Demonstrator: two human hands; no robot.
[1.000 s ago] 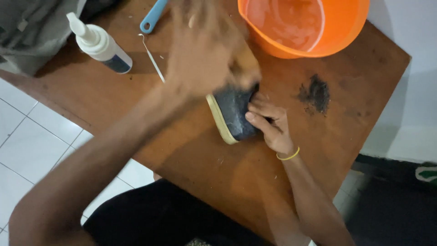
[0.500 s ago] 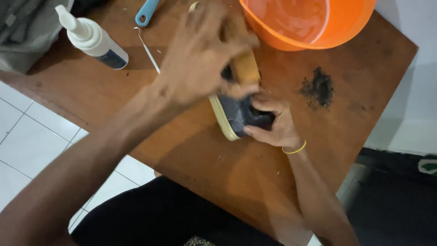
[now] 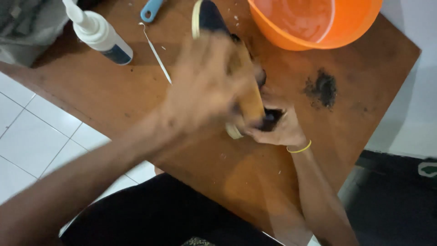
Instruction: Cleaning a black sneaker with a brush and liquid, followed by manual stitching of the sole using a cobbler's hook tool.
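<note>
A dark shoe (image 3: 208, 17) with a cream sole lies on the brown wooden table (image 3: 136, 100), toe pointing away from me. My right hand (image 3: 281, 130), with a yellow band on its wrist, grips the shoe's near end. My left hand (image 3: 205, 86) is blurred with motion and covers the middle of the shoe. It is closed around a wooden brush (image 3: 249, 98) pressed against the shoe.
An orange basin (image 3: 318, 23) stands at the far edge. A white squeeze bottle (image 3: 98, 34), a thin metal pick (image 3: 155, 53) and a blue-handled tool (image 3: 151, 9) lie at the far left. A patch of dark dirt (image 3: 323, 87) marks the table at right. White floor tiles (image 3: 32, 132) show at left.
My left hand has moved the brush along the shoe. The shoe's toe now shows beyond my hand. My right hand stays on the shoe's near end.
</note>
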